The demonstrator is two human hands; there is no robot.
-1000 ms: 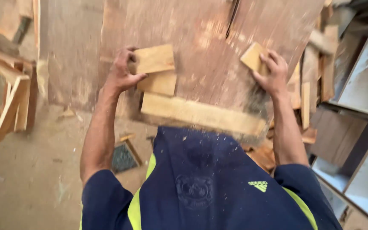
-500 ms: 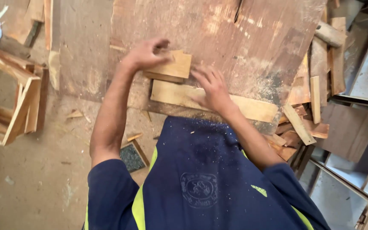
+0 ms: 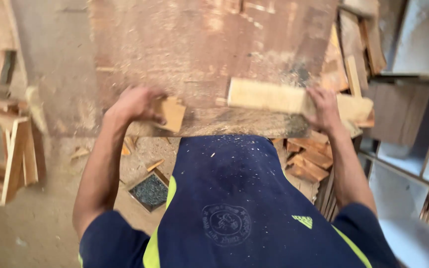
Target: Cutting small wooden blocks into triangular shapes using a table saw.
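Now left hand [image 3: 136, 104] curls shut around a small wood block [image 3: 171, 113], right hand [image 3: 323, 106] clamps a long wood strip [image 3: 266, 97] on the workbench [image 3: 199, 49]

One head-worn camera looks steeply down, close over the workbench [image 3: 199, 44] edge.

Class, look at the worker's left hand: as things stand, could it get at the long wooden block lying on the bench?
Probably not freely: the left hand already grips a small wood piece, and the right hand holds the long block.
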